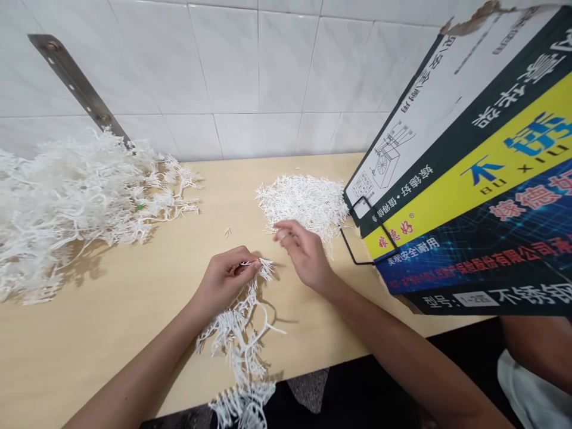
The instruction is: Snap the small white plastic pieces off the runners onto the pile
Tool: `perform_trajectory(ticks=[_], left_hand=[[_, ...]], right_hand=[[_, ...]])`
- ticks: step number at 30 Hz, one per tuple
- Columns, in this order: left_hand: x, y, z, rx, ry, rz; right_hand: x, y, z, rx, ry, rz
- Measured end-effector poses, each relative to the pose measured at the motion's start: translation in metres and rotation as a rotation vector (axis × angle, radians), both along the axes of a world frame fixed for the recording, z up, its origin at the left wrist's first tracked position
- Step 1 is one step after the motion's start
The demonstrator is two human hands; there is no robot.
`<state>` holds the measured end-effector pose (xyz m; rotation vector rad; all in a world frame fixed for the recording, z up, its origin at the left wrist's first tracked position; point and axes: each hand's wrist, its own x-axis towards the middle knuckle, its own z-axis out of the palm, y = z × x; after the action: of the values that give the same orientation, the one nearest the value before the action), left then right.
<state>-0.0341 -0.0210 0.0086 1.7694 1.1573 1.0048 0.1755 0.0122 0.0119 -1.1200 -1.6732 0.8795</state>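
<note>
My left hand [230,277] pinches a white plastic strand with many thin prongs [241,339] between thumb and forefinger. Some prongs fan out past the fingertips; the rest of the strand trails down over the table's front edge. My right hand [304,253] is raised to the right of it, loosely curled with fingertips slightly apart, and nothing shows between them. Just beyond its fingers lies a heap of small loose white pieces [306,202]. One small forked white piece [227,232] rests by itself left of the heap.
A large tangled mound of white strands [67,208] covers the table's left side. At right, a big printed cardboard box [447,179] leans over the wooden table [179,333], a black wire frame [357,247] at its corner. Behind are a tiled wall and a metal bracket [80,86]. Another person's arm [540,351] shows lower right.
</note>
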Motion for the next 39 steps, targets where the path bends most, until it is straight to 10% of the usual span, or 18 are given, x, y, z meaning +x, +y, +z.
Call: perform_trajectory(ticks=[7, 19, 26, 32, 39], left_hand=[[-0.005, 0.000, -0.004, 0.155, 0.108, 0.005], [-0.003, -0.005, -0.001, 0.027, -0.230, -0.200], [0.000, -0.004, -0.005, -0.041, -0.109, -0.038], [0.000, -0.002, -0.004, -0.035, -0.078, 0.044], [-0.001, -0.002, 0.004, -0.019, -0.040, -0.095]], right_hand=[[-0.013, -0.019, 0.000, 0.184, -0.296, 0.226], [-0.023, -0.011, -0.016, -0.533, 0.705, 0.424], [0.007, 0.012, -0.003, -0.016, 0.195, -0.226], [-0.010, -0.019, 0.006, 0.122, -0.229, 0.146], [-0.018, -0.015, -0.009, -0.156, 0.096, 0.177]])
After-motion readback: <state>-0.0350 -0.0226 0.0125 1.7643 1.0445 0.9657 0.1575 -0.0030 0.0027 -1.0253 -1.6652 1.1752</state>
